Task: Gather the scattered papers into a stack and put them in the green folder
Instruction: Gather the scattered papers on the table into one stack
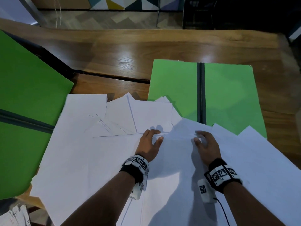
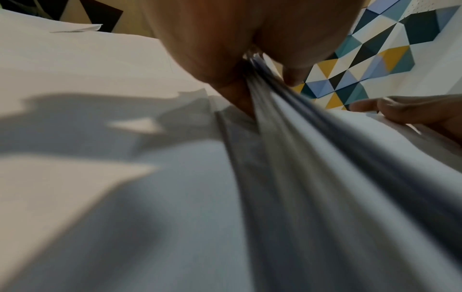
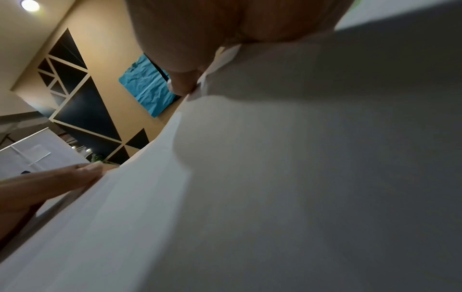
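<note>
Many white papers (image 1: pixel 97 152) lie fanned and overlapping across the wooden table. An open green folder (image 1: pixel 228 95) with a dark spine lies flat at the right, its near part covered by sheets. My left hand (image 1: pixel 156 136) sits in the middle of the spread; in the left wrist view it (image 2: pixel 225 49) pinches the edges of several sheets (image 2: pixel 300 158). Close to its right, my right hand (image 1: pixel 197 137) has curled fingers on a raised bundle. In the right wrist view its thumb (image 3: pixel 185 83) presses the bundle's edge (image 3: pixel 225 177).
A second open green folder (image 1: pixel 24 87) lies at the left, partly under the papers. Bare wooden table (image 1: pixel 162 46) stretches beyond the papers to its far edge. Crumpled printed paper (image 1: pixel 16 216) sits at the bottom left, off the table.
</note>
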`<state>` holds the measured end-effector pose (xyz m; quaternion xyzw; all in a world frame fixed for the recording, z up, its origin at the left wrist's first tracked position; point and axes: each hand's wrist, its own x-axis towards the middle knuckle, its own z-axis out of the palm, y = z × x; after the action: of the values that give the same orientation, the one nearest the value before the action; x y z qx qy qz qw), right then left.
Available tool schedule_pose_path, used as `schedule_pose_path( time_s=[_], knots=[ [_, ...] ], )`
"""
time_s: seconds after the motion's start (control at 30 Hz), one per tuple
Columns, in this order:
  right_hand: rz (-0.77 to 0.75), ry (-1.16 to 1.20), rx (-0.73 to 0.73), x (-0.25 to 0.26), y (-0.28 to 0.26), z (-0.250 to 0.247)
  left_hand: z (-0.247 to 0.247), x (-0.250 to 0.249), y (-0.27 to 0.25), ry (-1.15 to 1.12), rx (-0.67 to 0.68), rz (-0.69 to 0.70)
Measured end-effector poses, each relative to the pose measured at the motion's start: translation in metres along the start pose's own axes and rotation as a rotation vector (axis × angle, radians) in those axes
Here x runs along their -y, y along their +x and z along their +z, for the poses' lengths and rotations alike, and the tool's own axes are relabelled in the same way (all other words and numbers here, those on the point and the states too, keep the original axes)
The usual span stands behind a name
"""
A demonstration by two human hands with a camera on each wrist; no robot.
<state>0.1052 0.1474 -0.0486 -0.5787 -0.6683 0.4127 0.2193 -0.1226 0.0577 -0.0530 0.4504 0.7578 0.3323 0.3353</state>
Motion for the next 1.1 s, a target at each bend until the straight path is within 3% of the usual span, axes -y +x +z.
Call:
schedule_pose_path(
  time_s=[0.1,0.2,0.33,0.47,0.63,0.8,0.9,1.03,1.1],
  knots=[
    [0.004,-0.087,0.09,0.005,0.004,0.004,0.002,-0.005,0.002,-0.017,0.004,0.013],
    [0.046,-0.111,0.061,0.007,0.007,0.01,0.001,-0.009,0.001,-0.037,0.0,0.011],
    [0.111,-0.102,-0.03,0.011,0.003,0.01,-0.002,-0.017,-0.01,-0.217,-0.037,-0.158],
    [0.201,0.109,-0.073,0.011,-0.011,0.005,0.002,-0.019,-0.03,-0.34,-0.02,-0.368],
    [0.405,0.128,-0.051,0.0,-0.038,-0.002,0.016,-0.014,-0.044,-0.31,0.027,-0.383],
    [0.241,0.205,-0.199,0.011,-0.042,-0.023,0.016,-0.027,-0.05,-0.53,0.085,-0.413],
    [0.174,0.293,-0.25,0.018,-0.044,-0.029,0.017,-0.021,-0.058,-0.475,0.152,-0.437],
    [0.208,0.071,-0.054,0.003,-0.035,-0.036,0.016,-0.02,-0.064,-0.38,0.068,-0.392],
    [0.257,0.038,-0.044,-0.011,-0.04,-0.044,0.008,-0.023,-0.069,-0.376,0.014,-0.374]
  ],
)
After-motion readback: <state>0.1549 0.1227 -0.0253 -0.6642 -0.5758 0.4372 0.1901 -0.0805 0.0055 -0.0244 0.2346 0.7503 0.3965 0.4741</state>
